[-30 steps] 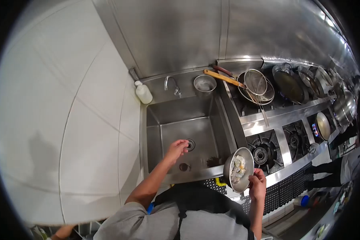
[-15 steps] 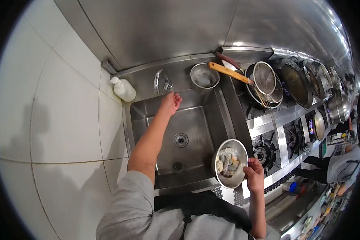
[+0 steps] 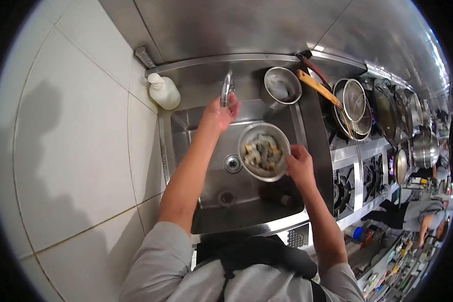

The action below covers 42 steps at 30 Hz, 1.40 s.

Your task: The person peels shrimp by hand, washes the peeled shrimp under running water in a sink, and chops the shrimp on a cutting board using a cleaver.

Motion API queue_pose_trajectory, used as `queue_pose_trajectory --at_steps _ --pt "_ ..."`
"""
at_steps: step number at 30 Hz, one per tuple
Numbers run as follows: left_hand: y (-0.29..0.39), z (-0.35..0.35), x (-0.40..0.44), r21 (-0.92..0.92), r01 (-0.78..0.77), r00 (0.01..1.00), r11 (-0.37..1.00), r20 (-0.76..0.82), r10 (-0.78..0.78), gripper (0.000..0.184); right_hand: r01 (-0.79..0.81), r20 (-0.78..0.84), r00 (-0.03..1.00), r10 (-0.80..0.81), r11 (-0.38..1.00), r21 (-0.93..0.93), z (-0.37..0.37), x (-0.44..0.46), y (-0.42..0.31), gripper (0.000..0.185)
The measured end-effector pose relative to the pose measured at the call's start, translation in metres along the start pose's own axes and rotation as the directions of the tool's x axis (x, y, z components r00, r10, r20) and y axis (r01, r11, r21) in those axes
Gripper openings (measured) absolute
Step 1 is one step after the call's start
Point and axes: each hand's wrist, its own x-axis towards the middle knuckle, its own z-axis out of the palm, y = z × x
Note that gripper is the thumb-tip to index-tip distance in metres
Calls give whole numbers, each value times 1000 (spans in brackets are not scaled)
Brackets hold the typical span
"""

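My right hand (image 3: 301, 166) grips the rim of a round metal bowl (image 3: 282, 173), held tilted over the sink (image 3: 211, 206). Inside the bowl lie pieces that look like raw peeled shrimp (image 3: 261, 152), greyish with some yellow, slightly blurred. My left hand (image 3: 220, 116) is at the end of the chrome faucet (image 3: 227, 85), whose spout overlaps it. Its fingers are blurred and partly hidden behind the spout, so I cannot make out whether they hold the tap.
A white pump bottle (image 3: 164, 93) stands at the sink's back left corner. A metal pot (image 3: 283, 85) sits at the back right. Beyond are strainers (image 3: 354, 100), pans and stove burners (image 3: 373, 173). A person (image 3: 412, 216) stands farther right.
The bowl has moved left, from the sink's right front edge to above the basin. My left hand has shifted to the faucet spout. The camera view has turned slightly.
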Motion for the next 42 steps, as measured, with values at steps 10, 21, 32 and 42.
queue_pose_trajectory --at_steps 10,21,32,42 --pt "-44 -77 -92 159 -32 999 987 46 25 58 374 89 924 -373 829 -416 107 47 -71 42" --pt "-77 -63 -101 436 -268 956 859 8 294 86 544 483 838 -253 452 -707 179 51 -71 53" --pt "-79 -84 -80 424 -115 987 898 -51 150 81 638 643 744 -180 476 -605 171 80 -20 42" --pt "-70 -92 -82 586 -12 970 811 -190 151 79 727 701 686 -196 197 -657 158 80 -48 56"
